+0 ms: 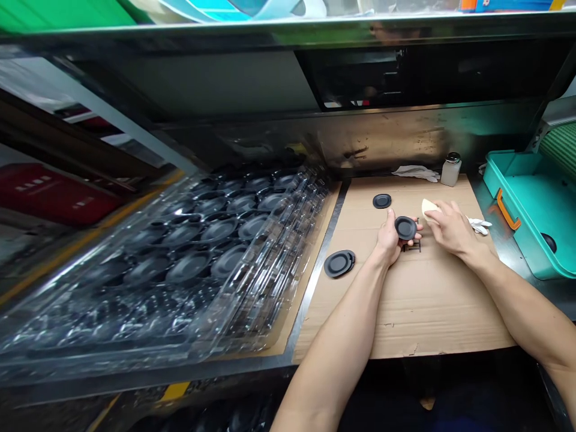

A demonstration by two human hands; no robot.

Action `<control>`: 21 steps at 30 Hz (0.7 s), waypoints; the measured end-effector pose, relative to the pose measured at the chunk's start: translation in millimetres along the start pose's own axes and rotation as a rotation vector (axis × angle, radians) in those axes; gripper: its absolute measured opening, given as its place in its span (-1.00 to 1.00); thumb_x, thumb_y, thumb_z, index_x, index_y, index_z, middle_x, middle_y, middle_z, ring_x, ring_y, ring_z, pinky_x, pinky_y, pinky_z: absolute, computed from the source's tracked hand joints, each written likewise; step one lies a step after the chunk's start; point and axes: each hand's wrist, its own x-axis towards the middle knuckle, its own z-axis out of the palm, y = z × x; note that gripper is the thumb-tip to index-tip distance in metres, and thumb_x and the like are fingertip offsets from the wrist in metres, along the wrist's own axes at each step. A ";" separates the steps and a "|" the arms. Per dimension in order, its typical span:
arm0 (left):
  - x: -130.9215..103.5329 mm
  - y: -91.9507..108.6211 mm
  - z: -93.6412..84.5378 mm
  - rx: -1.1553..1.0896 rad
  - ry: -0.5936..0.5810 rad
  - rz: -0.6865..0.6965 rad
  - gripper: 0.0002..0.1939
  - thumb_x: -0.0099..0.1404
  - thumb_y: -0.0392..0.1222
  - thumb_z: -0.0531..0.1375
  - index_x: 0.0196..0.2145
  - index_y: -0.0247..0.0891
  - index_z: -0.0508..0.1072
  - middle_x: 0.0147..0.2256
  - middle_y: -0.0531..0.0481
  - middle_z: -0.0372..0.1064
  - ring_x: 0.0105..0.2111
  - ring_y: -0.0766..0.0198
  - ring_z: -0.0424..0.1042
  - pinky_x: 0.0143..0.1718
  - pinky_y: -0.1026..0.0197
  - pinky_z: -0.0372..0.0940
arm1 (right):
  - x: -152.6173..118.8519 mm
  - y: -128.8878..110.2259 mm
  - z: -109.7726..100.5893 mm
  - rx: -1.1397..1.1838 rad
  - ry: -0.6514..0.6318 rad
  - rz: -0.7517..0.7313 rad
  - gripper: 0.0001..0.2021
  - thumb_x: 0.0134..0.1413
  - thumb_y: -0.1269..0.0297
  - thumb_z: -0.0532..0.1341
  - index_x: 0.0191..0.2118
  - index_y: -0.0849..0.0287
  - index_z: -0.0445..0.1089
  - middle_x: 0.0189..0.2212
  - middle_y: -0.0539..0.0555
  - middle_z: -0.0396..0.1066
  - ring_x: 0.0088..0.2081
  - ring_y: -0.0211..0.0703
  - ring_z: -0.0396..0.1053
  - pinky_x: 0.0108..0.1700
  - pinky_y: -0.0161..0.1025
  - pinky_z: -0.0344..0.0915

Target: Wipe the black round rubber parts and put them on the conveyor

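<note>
My left hand [390, 240] grips a round black part [405, 228] above the cardboard sheet [441, 306], its face turned up. Just to the right, my right hand [452, 228] pinches a pale cream cloth or pad [429, 208], which is apart from the black part. One loose black disc [382, 201] lies on the cardboard beyond my left hand. More black discs [338, 264], overlapping one another, rest at the cardboard's left side.
Stacked clear plastic trays [270, 282] with many black parts fill the left side. A small jar [450, 170] and a white glove [416, 173] lie at the back, another white glove [479, 225] by my right wrist. A teal bin [517, 240] with an orange handle stands right.
</note>
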 end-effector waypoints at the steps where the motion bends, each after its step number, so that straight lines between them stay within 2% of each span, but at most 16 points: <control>1: -1.0 2.7 -1.1 -0.029 -0.020 -0.019 -0.27 0.54 0.25 -0.18 -0.15 -0.45 0.53 -0.38 -0.29 0.57 -0.56 0.22 0.50 -0.67 0.31 0.18 | 0.3 3.8 3.4 0.006 0.054 0.039 -0.70 0.32 0.30 0.11 0.04 0.12 0.53 0.13 0.24 0.40 -0.01 0.16 0.27 0.00 0.02 0.26; 4: -3.2 10.7 -6.0 -0.134 -0.066 -0.060 -0.32 0.54 0.06 -0.24 -0.10 -0.53 0.51 -0.38 -0.36 0.56 -0.59 0.22 0.45 -0.70 0.31 0.12 | 0.7 11.2 13.0 0.077 0.120 0.094 -0.63 0.31 0.23 0.12 0.12 0.15 0.49 0.12 0.24 0.41 -0.02 0.16 0.30 0.06 0.04 0.28; 7: -5.7 17.7 -10.6 -0.213 -0.090 -0.077 -0.39 0.46 -0.08 -0.20 -0.02 -0.59 0.49 -0.36 -0.38 0.56 -0.59 0.21 0.43 -0.71 0.31 0.11 | -0.5 13.9 22.1 0.107 0.086 0.114 -0.64 0.29 0.21 0.12 0.07 0.18 0.51 0.07 0.25 0.46 -0.04 0.17 0.33 0.07 0.07 0.28; 10: -9.0 23.7 -13.1 -0.257 -0.120 -0.090 -0.49 0.45 -0.15 -0.16 0.03 -0.48 0.47 -0.34 -0.31 0.56 -0.54 0.22 0.46 -0.70 0.35 0.13 | -1.8 14.4 28.8 0.131 0.070 0.093 -0.64 0.28 0.20 0.11 0.07 0.18 0.51 0.07 0.26 0.47 0.02 0.21 0.34 0.11 0.10 0.28; 13: -11.1 27.1 -14.3 -0.291 -0.174 -0.100 -0.59 0.53 -0.11 -0.14 -0.04 -0.32 0.44 -0.30 -0.22 0.56 -0.52 0.28 0.48 -0.70 0.41 0.12 | -0.3 11.7 28.8 0.209 0.138 0.105 -0.54 0.23 0.18 0.16 0.20 0.19 0.42 0.14 0.30 0.44 0.12 0.24 0.33 0.18 0.15 0.27; 16: -9.4 24.6 -14.1 -0.260 -0.167 -0.079 -0.52 0.57 0.04 -0.17 -0.14 -0.30 0.43 -0.35 -0.16 0.53 -0.59 0.32 0.43 -0.74 0.41 0.04 | 2.6 3.9 20.9 0.400 0.207 0.170 -0.37 0.13 0.13 0.27 0.30 0.20 0.30 0.15 0.29 0.43 0.13 0.19 0.38 0.19 0.10 0.32; 18: -6.7 19.7 -12.8 -0.205 -0.135 -0.052 -0.45 0.57 0.12 -0.18 -0.18 -0.31 0.44 -0.45 -0.09 0.47 -0.65 0.34 0.38 -0.77 0.38 -0.01 | 2.8 -3.2 13.5 0.544 0.111 0.166 -0.38 0.10 0.09 0.32 0.27 0.17 0.33 0.13 0.23 0.46 0.10 0.12 0.43 0.15 0.01 0.37; 21: -3.7 10.7 -9.0 -0.129 -0.106 -0.021 -0.37 0.52 0.28 -0.11 -0.19 -0.33 0.47 -0.54 -0.01 0.38 -0.72 0.38 0.28 -0.78 0.37 -0.06 | 0.1 -13.1 4.6 0.602 -0.135 0.111 -0.46 0.11 0.09 0.35 0.20 0.09 0.41 0.09 0.11 0.52 0.02 0.05 0.49 0.06 -0.07 0.41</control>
